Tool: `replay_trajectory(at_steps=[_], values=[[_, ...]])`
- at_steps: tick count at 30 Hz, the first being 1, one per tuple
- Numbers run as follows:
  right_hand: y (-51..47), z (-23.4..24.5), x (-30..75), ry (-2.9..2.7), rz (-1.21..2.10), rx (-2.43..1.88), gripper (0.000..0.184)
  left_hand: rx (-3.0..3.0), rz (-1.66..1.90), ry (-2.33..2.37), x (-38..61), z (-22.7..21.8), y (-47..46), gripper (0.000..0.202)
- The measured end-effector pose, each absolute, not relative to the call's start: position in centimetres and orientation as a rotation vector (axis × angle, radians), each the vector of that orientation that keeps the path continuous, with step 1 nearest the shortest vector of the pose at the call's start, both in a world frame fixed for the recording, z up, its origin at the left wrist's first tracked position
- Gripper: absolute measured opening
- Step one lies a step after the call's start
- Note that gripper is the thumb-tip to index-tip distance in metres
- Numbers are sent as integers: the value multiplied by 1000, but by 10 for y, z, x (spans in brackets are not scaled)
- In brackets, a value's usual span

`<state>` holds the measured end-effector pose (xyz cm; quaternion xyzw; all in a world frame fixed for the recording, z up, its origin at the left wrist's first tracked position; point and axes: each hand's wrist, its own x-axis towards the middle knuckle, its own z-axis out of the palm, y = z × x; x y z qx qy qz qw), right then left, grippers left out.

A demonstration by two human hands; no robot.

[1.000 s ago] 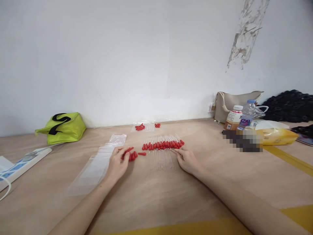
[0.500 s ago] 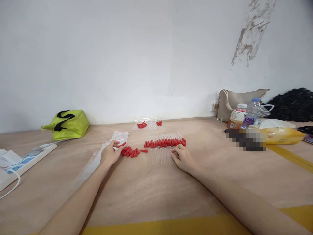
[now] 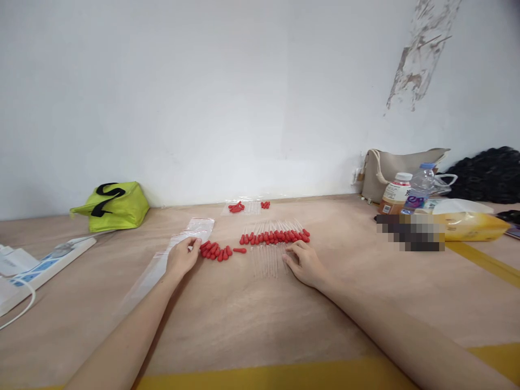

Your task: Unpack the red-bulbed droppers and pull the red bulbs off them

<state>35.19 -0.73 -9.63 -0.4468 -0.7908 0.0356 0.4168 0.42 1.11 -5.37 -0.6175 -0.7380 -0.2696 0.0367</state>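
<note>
We look out from one camera worn on the person's head, facing forward and tipped down over a flat light-brown tabletop (image 3: 252, 319) toward a plain white wall (image 3: 203, 97) that closes the far side. Our view is wide, cutting a long white plastic power strip (image 3: 77, 254) at the left and a heap of black pieces (image 3: 487, 176) at the right. Two bare forearms (image 3: 398, 325) enter from the near side, close to us; the left hand (image 3: 182, 257) and right hand (image 3: 306, 264) lie farther off.
</note>
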Motion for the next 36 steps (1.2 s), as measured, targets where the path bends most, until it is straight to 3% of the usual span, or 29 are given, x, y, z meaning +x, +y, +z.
replay_trajectory(at_steps=[5, 9, 15, 28, 36], values=[[-8, -95, 354, -1952, 60, -1101, 15, -1887, -953, -2049, 20, -43, 3, 27], [-10, -92, 356, -1921, -26, -1161, 15, -2043, -735, -1930, 54, -31, 0, 24], [-14, -87, 359, -1862, -71, -1243, 17, -2151, -436, -2124, 99, -25, 24, 32], [-17, -83, 359, -1845, -101, -1254, 17, -2025, -345, -2411, 115, -23, 56, 29], [-15, -86, 359, -1806, -127, -1167, 17, -2137, -563, -1957, 97, -12, -3, 18]])
